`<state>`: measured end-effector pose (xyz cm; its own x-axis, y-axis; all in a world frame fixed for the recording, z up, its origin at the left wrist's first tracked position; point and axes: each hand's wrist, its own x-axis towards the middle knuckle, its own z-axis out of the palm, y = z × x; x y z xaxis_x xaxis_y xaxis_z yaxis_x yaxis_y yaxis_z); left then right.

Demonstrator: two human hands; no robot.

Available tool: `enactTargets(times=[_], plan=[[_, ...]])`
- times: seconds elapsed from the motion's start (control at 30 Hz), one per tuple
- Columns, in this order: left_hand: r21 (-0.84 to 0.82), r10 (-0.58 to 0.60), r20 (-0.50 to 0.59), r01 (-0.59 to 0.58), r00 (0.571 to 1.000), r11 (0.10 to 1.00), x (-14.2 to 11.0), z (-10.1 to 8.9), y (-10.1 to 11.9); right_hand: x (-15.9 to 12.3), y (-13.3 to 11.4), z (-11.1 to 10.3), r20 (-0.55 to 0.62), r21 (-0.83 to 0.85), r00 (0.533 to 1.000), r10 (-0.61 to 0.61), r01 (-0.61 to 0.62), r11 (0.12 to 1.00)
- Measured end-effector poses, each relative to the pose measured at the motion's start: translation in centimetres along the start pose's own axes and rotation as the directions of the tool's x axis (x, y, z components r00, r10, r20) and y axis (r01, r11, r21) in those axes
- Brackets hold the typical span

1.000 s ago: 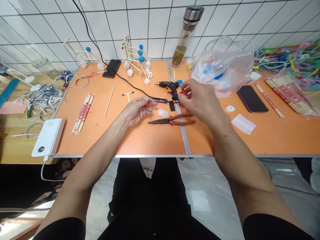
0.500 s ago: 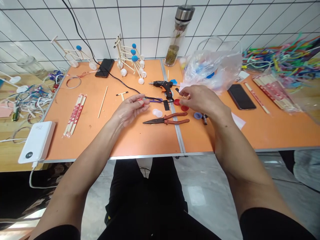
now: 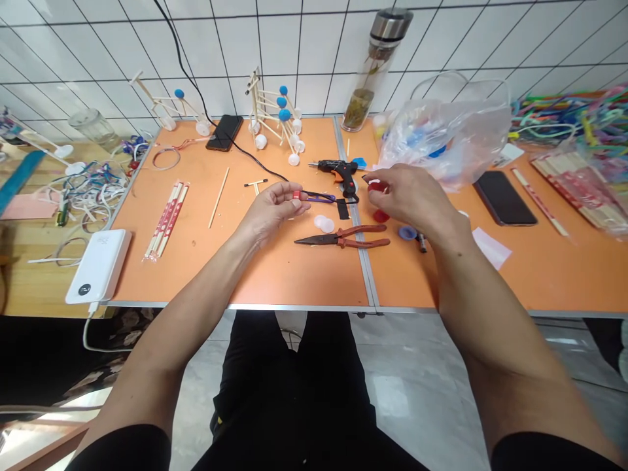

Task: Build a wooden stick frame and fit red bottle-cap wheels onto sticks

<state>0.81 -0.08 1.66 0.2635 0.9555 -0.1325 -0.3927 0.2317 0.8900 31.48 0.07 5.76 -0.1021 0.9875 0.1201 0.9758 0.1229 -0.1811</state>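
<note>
My left hand point(image 3: 272, 212) is closed, pinching a small red piece point(image 3: 297, 195) between thumb and fingertips; its exact kind is too small to tell. My right hand point(image 3: 409, 196) is closed with its fingertips on a red bottle cap point(image 3: 377, 187), tilted and partly hidden by the fingers. Just below it, another red cap point(image 3: 381, 216) lies on the orange table point(image 3: 255, 275). Between the hands are a black hot glue gun point(image 3: 338, 171), a purple stick point(image 3: 321, 199) and black tape point(image 3: 342, 209). Nearer me lie white discs point(image 3: 324, 224) and red-handled long-nose pliers point(image 3: 343, 238).
Stick models with wheels point(image 3: 275, 118) stand at the back beside a phone point(image 3: 224, 133). A glass bottle point(image 3: 367, 78) and a plastic bag point(image 3: 441, 140) are behind my right hand. Wrapped chopsticks point(image 3: 167, 219) and a power bank point(image 3: 101, 265) lie left; another phone point(image 3: 505, 197) lies right.
My right fingers have lifted one red cap off the table and tilted it. My left hand still pinches the red piece, now turned more into sight. The view has shifted slightly left.
</note>
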Motion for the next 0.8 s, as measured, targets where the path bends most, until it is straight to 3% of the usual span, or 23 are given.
enactTargets(times=[0.1,0.23,0.37,0.43,0.5,0.63,0.8], plan=[[0.013,0.061,0.045,-0.061,0.997,0.998,0.1,-0.3,-0.1,-0.6,-1.2,-0.8,-0.159,0.285,0.987,-0.033,0.078,0.955],[0.020,0.124,0.093,-0.126,0.988,0.992,0.5,-0.7,-0.6,-0.5,-4.6,-0.2,-0.167,0.700,0.983,-0.076,0.172,0.693],[0.015,0.138,0.121,-0.141,0.983,0.990,0.7,-0.9,-0.7,0.1,-8.0,2.2,-0.262,0.860,0.958,-0.119,0.288,0.420],[-0.014,0.132,0.124,-0.131,0.984,0.991,0.7,-0.8,-0.5,0.3,-9.0,3.6,-0.322,0.875,0.940,-0.111,0.340,0.345],[-0.048,0.125,0.126,-0.120,0.984,0.992,0.7,-0.7,-0.4,0.4,-9.5,4.8,-0.376,0.852,0.922,-0.094,0.384,0.354],[-0.069,0.130,0.134,-0.122,0.982,0.990,0.6,-0.6,-0.3,0.3,-9.2,6.1,-0.445,0.746,0.886,-0.128,0.446,0.495],[-0.032,0.138,0.136,-0.135,0.981,0.990,0.8,-0.8,-0.3,-0.1,-8.7,6.0,-0.553,0.548,0.792,-0.260,0.580,0.602]])
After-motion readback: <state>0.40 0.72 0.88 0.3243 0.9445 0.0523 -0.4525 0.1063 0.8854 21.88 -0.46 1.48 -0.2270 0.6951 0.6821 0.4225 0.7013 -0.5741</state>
